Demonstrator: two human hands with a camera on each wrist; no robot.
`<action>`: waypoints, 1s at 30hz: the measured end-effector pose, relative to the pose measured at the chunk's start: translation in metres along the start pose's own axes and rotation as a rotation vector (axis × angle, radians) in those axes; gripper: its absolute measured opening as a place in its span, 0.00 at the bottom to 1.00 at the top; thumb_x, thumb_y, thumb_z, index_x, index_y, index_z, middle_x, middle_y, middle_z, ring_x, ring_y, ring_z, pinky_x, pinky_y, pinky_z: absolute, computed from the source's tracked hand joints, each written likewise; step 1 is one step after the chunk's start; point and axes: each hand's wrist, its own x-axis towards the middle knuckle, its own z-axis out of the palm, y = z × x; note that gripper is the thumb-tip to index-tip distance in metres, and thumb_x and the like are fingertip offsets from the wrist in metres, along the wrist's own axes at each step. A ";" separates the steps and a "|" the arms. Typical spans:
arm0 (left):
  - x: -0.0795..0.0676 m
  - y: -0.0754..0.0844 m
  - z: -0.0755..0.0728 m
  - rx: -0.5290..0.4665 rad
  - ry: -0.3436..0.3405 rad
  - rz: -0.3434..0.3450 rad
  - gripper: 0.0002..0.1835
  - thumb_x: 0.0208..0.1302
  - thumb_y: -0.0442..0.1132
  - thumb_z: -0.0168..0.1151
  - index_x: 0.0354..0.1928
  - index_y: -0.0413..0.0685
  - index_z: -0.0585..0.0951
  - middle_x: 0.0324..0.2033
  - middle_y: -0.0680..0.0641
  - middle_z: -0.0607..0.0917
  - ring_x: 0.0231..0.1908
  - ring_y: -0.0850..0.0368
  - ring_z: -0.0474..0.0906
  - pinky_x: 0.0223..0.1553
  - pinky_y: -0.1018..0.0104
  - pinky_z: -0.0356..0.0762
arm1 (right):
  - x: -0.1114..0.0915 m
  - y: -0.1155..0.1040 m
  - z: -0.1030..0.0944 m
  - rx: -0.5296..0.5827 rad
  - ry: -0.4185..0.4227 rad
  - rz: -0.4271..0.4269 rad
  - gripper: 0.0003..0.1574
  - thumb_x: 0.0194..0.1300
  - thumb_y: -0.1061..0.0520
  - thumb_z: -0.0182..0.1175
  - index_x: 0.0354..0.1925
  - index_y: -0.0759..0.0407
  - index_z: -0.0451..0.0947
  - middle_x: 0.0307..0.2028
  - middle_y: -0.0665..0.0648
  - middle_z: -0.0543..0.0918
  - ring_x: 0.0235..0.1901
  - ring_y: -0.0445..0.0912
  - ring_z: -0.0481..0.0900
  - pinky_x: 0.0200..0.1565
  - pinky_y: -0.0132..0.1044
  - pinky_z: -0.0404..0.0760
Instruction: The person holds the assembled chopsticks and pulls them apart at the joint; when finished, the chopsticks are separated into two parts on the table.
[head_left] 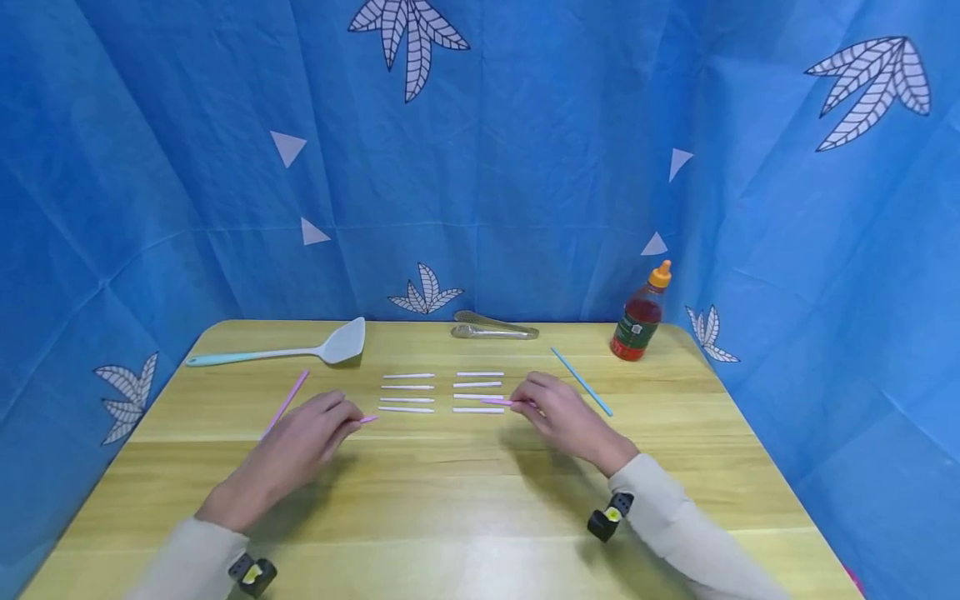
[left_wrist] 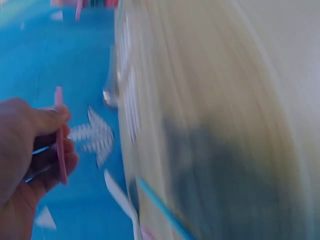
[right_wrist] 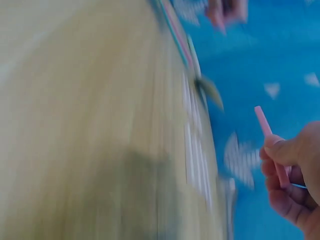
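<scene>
Pink sticks (left_wrist: 61,152) (two) hover over our wood-grain table (head_left: 420,525), blue curtain (head_left: 480,167) behind. We pinch one in our left hand (head_left: 300,442), another in our right hand (head_left: 566,421), forearms (head_left: 675,525) angled inward.

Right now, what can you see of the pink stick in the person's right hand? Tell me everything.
The pink stick is a short, slim, straight rod, plain pink and smooth-looking; plastic or paper, I can't tell. The right hand pinches it between thumb and fingers, leaving both ends showing in the right wrist view. In the head view it points left, overlapping nearby white sticks, but appears held above the table; only the hand visibly touches it.
</scene>
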 end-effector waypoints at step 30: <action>0.029 -0.019 0.054 -0.100 -0.240 -0.072 0.05 0.74 0.38 0.73 0.48 0.50 0.90 0.45 0.51 0.89 0.49 0.52 0.87 0.54 0.51 0.89 | -0.010 0.023 0.043 0.059 -0.076 0.090 0.04 0.74 0.59 0.72 0.45 0.57 0.89 0.40 0.51 0.87 0.40 0.43 0.85 0.46 0.37 0.89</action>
